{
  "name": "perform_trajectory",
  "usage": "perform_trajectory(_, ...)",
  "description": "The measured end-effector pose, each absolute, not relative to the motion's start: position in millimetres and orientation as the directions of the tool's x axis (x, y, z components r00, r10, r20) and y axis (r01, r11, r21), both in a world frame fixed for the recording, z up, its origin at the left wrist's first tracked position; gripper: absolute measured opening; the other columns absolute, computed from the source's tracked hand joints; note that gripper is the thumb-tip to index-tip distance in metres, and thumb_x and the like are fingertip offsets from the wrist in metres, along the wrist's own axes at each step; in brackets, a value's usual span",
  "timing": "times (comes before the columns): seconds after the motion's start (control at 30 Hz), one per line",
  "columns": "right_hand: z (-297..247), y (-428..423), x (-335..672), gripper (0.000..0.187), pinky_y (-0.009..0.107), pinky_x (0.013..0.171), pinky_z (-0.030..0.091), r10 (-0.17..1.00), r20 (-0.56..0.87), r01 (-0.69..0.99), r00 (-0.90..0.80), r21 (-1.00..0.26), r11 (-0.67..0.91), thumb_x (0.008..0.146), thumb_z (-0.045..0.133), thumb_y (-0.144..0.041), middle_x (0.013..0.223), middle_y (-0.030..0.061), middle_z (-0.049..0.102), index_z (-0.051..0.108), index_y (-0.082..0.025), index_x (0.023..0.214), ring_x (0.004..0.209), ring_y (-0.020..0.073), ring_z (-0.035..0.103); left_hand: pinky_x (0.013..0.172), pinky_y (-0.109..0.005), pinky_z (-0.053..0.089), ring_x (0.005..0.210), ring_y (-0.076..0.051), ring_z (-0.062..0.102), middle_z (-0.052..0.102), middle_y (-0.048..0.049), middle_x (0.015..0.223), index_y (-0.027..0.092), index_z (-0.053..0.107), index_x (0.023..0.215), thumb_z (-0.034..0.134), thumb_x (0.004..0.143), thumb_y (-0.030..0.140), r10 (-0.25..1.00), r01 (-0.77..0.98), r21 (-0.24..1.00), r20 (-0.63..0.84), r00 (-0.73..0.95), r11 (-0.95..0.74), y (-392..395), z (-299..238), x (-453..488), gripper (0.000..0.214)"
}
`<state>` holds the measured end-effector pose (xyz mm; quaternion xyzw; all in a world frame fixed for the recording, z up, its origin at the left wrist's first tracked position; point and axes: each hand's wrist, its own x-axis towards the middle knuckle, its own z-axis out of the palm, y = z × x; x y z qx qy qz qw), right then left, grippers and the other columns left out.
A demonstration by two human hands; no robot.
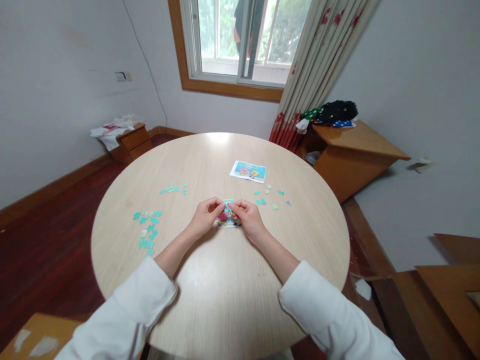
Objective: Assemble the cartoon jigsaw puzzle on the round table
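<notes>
A small, partly joined jigsaw puzzle (227, 218) lies at the middle of the round wooden table (210, 300). My left hand (205, 216) and my right hand (248, 218) rest on either side of it, fingertips pinched together at its top edge. Both hands are closed on the puzzle's upper pieces; which single piece each finger holds is too small to tell. White sleeves cover both forearms.
Loose teal puzzle pieces lie in a cluster at the left (147, 230), a smaller group further back (173, 189), and scattered ones at the right (270, 197). A printed reference picture (248, 171) lies beyond. A wooden desk (352, 150) stands right, a small cabinet (132, 142) left.
</notes>
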<state>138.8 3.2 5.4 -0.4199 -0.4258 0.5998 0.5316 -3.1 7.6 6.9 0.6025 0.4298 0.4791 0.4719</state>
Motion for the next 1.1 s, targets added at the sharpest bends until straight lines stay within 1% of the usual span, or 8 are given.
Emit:
perform_trajectory(0.33,9,2,142,0.037,0.022,0.05,0.028,0.983,-0.053,-0.38,-0.174,-0.917,-0.116,0.053,0.079,-0.045,0.048,-0.0055,0.047,0.055,-0.017,0.054,0.048,0.0059,0.039,0.058,-0.025,0.041,0.055,-0.012,0.048,0.054,0.002,0.056,0.017,0.054,0.061,0.063,0.069,0.05,0.974,0.06,0.984,0.159,0.159,-0.17,7,9,-4,0.035)
perform_trajectory(0.47,8,2,141,0.035,0.022,0.05,0.028,0.983,-0.056,-0.381,-0.174,-0.917,-0.119,0.054,0.079,-0.044,0.048,-0.0057,0.047,0.057,-0.017,0.056,0.048,0.0059,0.039,0.058,-0.026,0.041,0.055,-0.012,0.048,0.054,0.0016,0.056,0.017,0.053,0.06,0.063,0.068,0.05,0.977,0.063,0.985,0.151,0.152,-0.162,7,9,-4,0.035)
perform_trajectory(0.63,7,3,141,0.034,0.023,0.049,0.029,0.985,-0.085,-0.376,-0.152,-0.917,-0.137,0.051,0.079,-0.045,0.049,-0.0053,0.048,0.061,-0.017,0.059,0.048,0.0065,0.039,0.058,-0.026,0.04,0.055,-0.012,0.047,0.052,0.0022,0.056,0.018,0.052,0.06,0.061,0.069,0.051,0.978,0.097,0.982,0.149,0.146,-0.164,8,9,-5,0.036)
perform_trajectory(0.87,6,4,142,0.035,0.022,0.049,0.028,0.979,-0.124,-0.392,-0.162,-0.902,-0.179,0.05,0.08,-0.041,0.049,-0.0057,0.049,0.071,-0.016,0.072,0.048,0.0057,0.038,0.056,-0.025,0.038,0.054,-0.011,0.044,0.051,0.0029,0.054,0.018,0.052,0.058,0.061,0.067,0.048,0.987,0.142,0.977,0.15,0.063,-0.158,15,5,-9,0.032)
perform_trajectory(1.1,7,5,144,0.03,0.022,0.051,0.031,0.981,-0.115,-0.418,-0.158,-0.892,-0.172,0.052,0.079,-0.038,0.049,-0.0056,0.049,0.071,-0.016,0.071,0.049,0.0055,0.04,0.053,-0.024,0.033,0.053,-0.011,0.042,0.049,0.0031,0.051,0.018,0.052,0.055,0.057,0.065,0.044,0.99,0.228,0.965,0.137,-0.033,-0.126,24,-4,-16,0.029)
